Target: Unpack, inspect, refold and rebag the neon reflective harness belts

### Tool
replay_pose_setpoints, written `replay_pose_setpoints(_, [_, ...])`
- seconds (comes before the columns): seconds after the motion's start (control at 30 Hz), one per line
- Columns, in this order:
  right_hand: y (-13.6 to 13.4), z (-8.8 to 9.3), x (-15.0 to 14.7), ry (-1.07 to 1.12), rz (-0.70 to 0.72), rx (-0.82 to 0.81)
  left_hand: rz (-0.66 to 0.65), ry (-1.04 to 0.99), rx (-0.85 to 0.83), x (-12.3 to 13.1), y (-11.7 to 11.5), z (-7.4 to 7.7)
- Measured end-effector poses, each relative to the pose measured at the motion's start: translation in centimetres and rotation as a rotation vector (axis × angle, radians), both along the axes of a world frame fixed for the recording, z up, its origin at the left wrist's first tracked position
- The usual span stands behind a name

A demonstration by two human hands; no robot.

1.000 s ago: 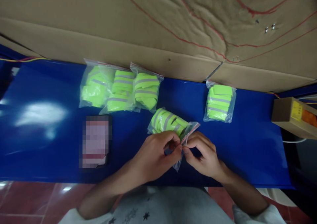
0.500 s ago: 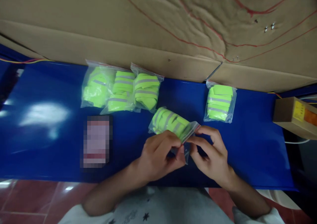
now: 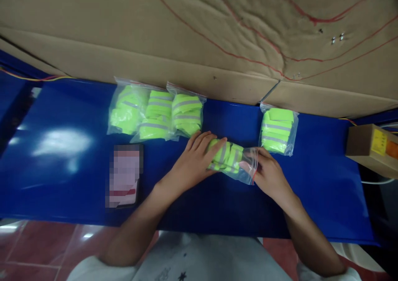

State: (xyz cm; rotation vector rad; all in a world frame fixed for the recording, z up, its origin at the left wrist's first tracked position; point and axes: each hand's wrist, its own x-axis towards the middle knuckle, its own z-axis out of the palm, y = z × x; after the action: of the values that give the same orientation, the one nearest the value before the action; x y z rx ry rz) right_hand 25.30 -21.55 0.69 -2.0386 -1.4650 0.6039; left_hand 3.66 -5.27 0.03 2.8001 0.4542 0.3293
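A clear bag of neon yellow bands with grey stripes (image 3: 230, 157) lies sideways between my hands, above the blue table. My left hand (image 3: 198, 156) is wrapped round the bag's left end. At the bag's red-edged mouth, on the right, is my right hand (image 3: 268, 170), its fingers closed on the clear plastic and partly hidden behind it. Behind my left hand sits another filled bag (image 3: 186, 113), with two more, one (image 3: 155, 115) beside it and one (image 3: 126, 111) farther left. A separate filled bag (image 3: 277, 130) rests beyond my right hand.
A phone with a blurred screen (image 3: 124, 175) lies on the blue table (image 3: 77, 190) at the left. Brown cardboard (image 3: 124, 44) with red lines stands along the back edge. A small brown box (image 3: 360, 142) is at the right edge, near a white cable (image 3: 377, 182).
My left hand has moved from the bag's mouth to its far end. The bag now lies more level, its mouth turned to the right, where my right hand stays.
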Motion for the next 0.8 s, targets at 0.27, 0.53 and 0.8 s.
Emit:
replay_pose_setpoints(0.27, [0.4, -1.0, 0.4, 0.158, 0.022, 0.149, -0.014, -0.155, 0.145, -0.1, -0.3, 0.2])
replay_pose_setpoints(0.53, [0.3, -0.7, 0.7, 0.344, 0.166, 0.127, 0.112, -0.359, 0.072, 0.2, -0.9, 0.1])
replay_pose_setpoints(0.8, [0.6, -1.2, -0.2, 0.233, 0.096, 0.151, 0.030, -0.436, 0.146, 0.3, -1.3, -0.4])
